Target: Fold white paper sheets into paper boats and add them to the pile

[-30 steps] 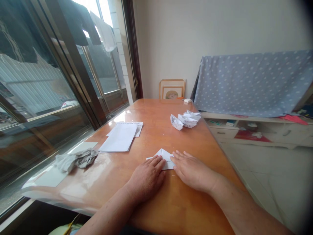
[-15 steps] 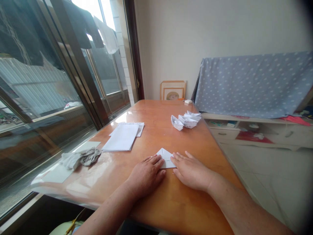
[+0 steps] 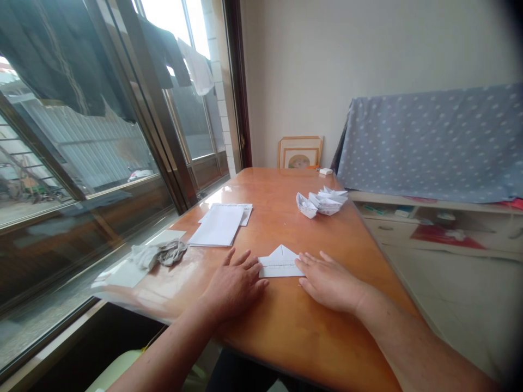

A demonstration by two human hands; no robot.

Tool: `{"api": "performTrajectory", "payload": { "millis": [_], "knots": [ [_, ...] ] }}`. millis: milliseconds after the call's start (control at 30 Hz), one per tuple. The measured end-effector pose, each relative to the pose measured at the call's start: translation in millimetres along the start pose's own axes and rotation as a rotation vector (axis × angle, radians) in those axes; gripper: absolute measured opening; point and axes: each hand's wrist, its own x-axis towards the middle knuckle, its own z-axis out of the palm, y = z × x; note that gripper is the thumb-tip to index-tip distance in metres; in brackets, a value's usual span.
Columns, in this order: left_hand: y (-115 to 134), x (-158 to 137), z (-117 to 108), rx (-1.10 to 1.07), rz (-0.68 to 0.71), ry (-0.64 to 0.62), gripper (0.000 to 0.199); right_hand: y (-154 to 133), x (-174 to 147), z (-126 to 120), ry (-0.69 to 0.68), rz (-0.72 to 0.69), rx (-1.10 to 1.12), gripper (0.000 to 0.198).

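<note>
A folded sheet of white paper [image 3: 281,263] lies flat on the wooden table, with a pointed top and a straight band along its lower edge. At its left end rests my left hand [image 3: 239,283], fingers spread and fingertips at the paper's edge. My right hand [image 3: 327,280] lies over the right end, its fingers stretched out and covering that corner. Farther back on the right stand several folded paper boats [image 3: 327,201], bunched together. To the left is a stack of white paper sheets [image 3: 218,226], the lower one printed.
A crumpled grey cloth [image 3: 171,252] lies at the table's left side, by the window. A small white box [image 3: 326,171] sits at the far edge of the table [image 3: 269,185]. Beyond it lean picture frames [image 3: 300,155]. A low cabinet [image 3: 392,231] stands at right.
My left hand has slid left along the folded paper, uncovering more of its band and left end. My right hand stays at the right end. The view has turned slightly left.
</note>
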Motion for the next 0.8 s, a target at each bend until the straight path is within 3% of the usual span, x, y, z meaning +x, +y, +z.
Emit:
{"api": "performTrajectory", "payload": {
  "millis": [333,567,800],
  "knots": [
    [11.5,13.6,-3.5,0.052,-0.003,0.068,0.034,0.5,0.0,0.1,0.002,-0.007,-0.004,0.059],
    [32.3,37.3,7.1,-0.085,0.116,0.002,0.032,0.9,-0.3,2.1,0.028,-0.019,-0.002,0.057],
    [32.7,41.6,18.6,-0.159,0.158,-0.037,0.035,-0.4,1.3,0.0,0.075,-0.013,0.004,0.051]
  ]
}}
